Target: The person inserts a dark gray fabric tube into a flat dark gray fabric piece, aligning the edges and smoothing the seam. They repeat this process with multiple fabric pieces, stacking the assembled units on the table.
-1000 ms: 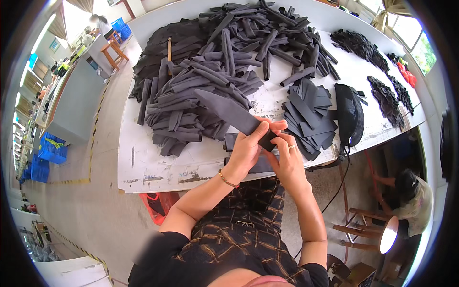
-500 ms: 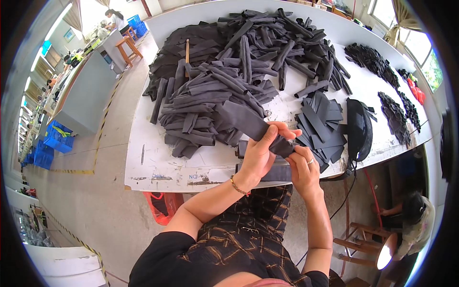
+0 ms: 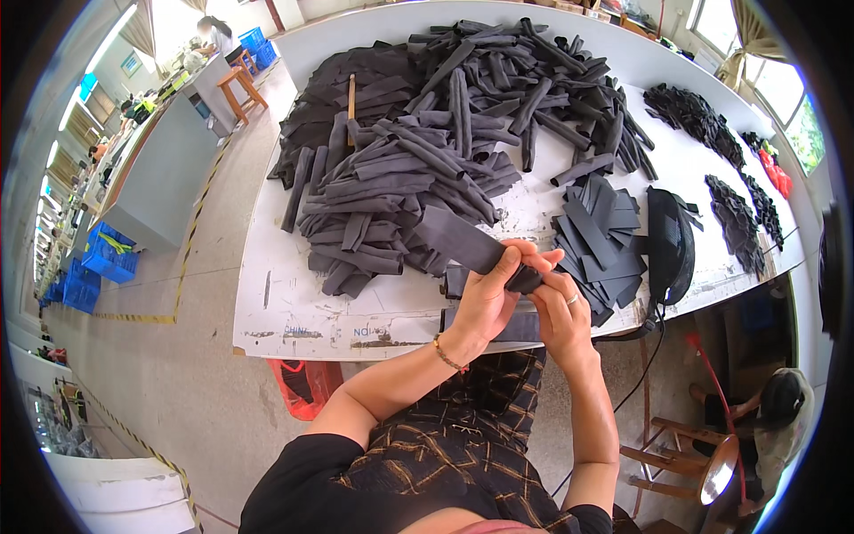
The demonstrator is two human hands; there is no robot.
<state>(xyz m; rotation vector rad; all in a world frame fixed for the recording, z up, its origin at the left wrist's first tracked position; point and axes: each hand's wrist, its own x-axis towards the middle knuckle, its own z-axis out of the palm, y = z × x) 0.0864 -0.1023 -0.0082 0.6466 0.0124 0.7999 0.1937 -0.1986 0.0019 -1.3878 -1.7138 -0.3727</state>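
A dark grey fabric strip [image 3: 455, 236] is held in front of me above the table's near edge. My left hand [image 3: 491, 298] is closed around its lower part, thumb on top. At the strip's near end, my right hand [image 3: 562, 311] pinches the darker, shiny end part [image 3: 525, 279] with bent fingers. That end looks folded or tucked; the fingers partly hide it. The strip's far end sticks out toward a heap of rolled dark fabric pieces [image 3: 369, 191]. Beneath my hands, a flat dark strip [image 3: 516, 326] lies along the table edge.
Flat dark pieces [image 3: 605, 236] are fanned out right of my hands, beside a black mesh bag-like item [image 3: 671, 245]. More rolls [image 3: 534, 98] are heaped at the back of the white table [image 3: 276, 307]. A wooden stool [image 3: 680, 458] and a seated person are at the lower right.
My right hand has shifted slightly left, closer to my left hand, and less of the strip's dark end shows between them. At the lower right, the person and a red stick have moved.
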